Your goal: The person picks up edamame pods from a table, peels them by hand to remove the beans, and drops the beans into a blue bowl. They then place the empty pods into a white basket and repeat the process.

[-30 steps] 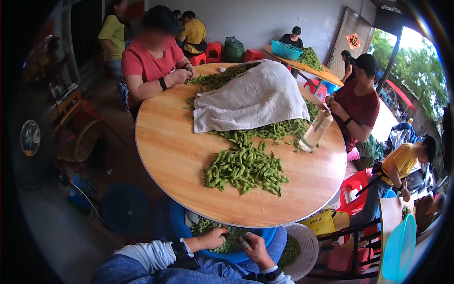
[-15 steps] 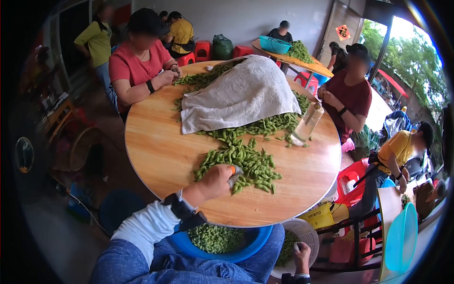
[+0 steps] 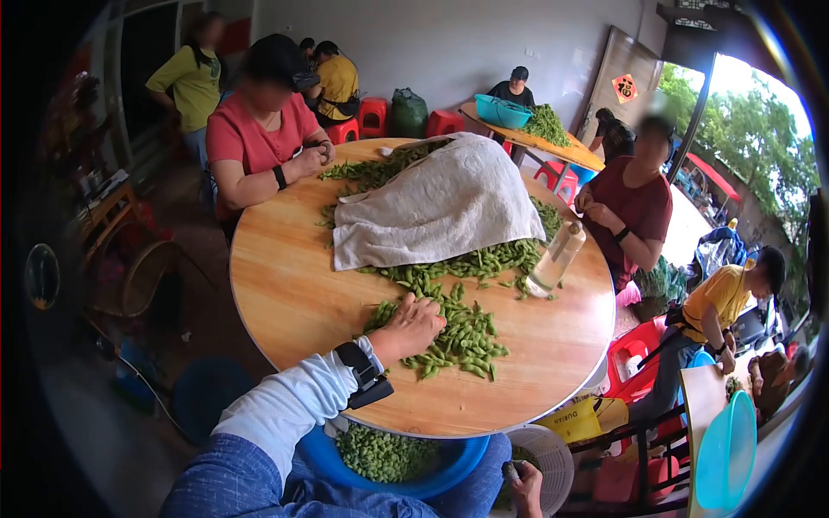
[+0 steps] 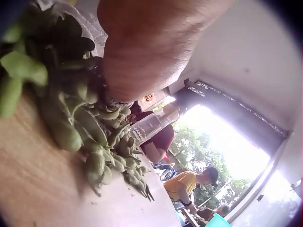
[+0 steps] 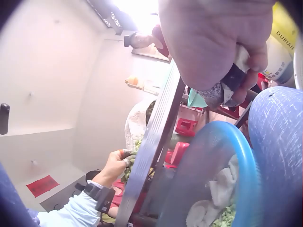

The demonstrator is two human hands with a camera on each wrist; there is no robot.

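My left hand [image 3: 409, 328] reaches onto the pile of green soybean pods [image 3: 471, 344] on the round wooden table. Its bent fingers grip among the pods [image 5: 131, 163], as the right wrist view shows; in the left wrist view the fingertips are hidden. Orange tape marks one finger. My right hand [image 3: 525, 490] hangs loosely curled beside the white basket [image 3: 561, 462], with no pod seen in it. Its thumb wears a black and grey wrap [image 5: 233, 81]. Between my knees stands a blue tub [image 3: 466, 457] of shelled beans [image 3: 380, 453].
A grey towel [image 3: 440, 203] covers a larger heap of pods behind. A clear bottle [image 3: 555, 259] stands to its right. Two people sit at the table, in a red shirt [image 3: 263, 138] and a dark red shirt [image 3: 643, 207]. A yellow bag [image 3: 574, 420] lies past the basket.
My left hand went from over the blue tub up to the pods and then deeper into the pile. My right hand moved from the tub to the white basket, then slightly back left.
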